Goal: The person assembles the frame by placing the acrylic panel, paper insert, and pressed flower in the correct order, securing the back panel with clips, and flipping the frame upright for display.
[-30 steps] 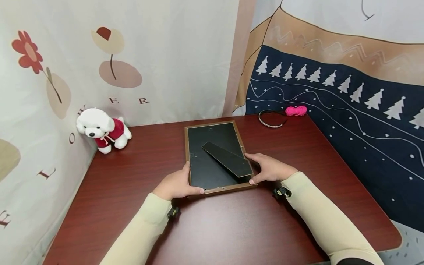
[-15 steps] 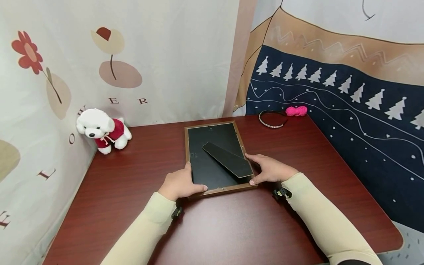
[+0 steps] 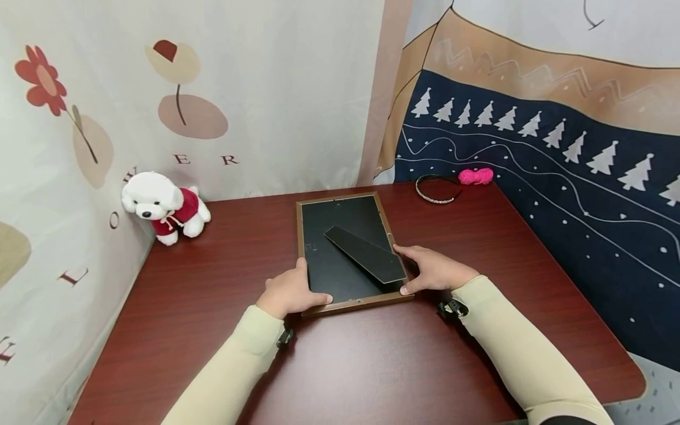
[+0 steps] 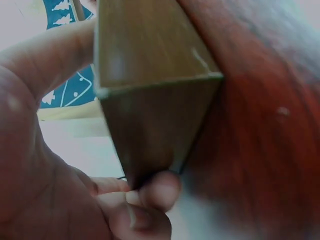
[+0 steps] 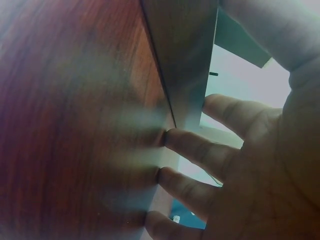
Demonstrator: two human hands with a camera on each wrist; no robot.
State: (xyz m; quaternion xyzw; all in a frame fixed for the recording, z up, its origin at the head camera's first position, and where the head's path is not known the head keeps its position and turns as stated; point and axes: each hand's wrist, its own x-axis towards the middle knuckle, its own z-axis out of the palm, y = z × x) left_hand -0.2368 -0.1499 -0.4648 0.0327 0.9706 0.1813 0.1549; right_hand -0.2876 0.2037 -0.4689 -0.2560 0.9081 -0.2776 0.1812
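Observation:
A picture frame point(image 3: 350, 304) with a brown wooden border lies face down on the table, its black backing upward. The stand point(image 3: 366, 255) on its back slants across the backing toward the near right. My left hand point(image 3: 289, 290) grips the near left corner, thumb over the near rail and fingers at the left side. In the left wrist view, the brown corner point(image 4: 150, 125) sits between thumb and curled fingers. At the near right corner, my right hand point(image 3: 438, 270) holds the frame between thumb and fingers. The right wrist view shows its lower fingertips point(image 5: 175, 177) down by the tabletop.
The reddish-brown table point(image 3: 361, 366) meets printed curtains at the back and right. A white plush dog point(image 3: 164, 206) in a red top stands at the back left. A headband point(image 3: 435, 192) and a pink yarn bundle point(image 3: 476, 176) lie at the back right.
My left hand has shifted slightly right, its thumb now a little farther along the near rail. The frame and my right hand have stayed practically in place.

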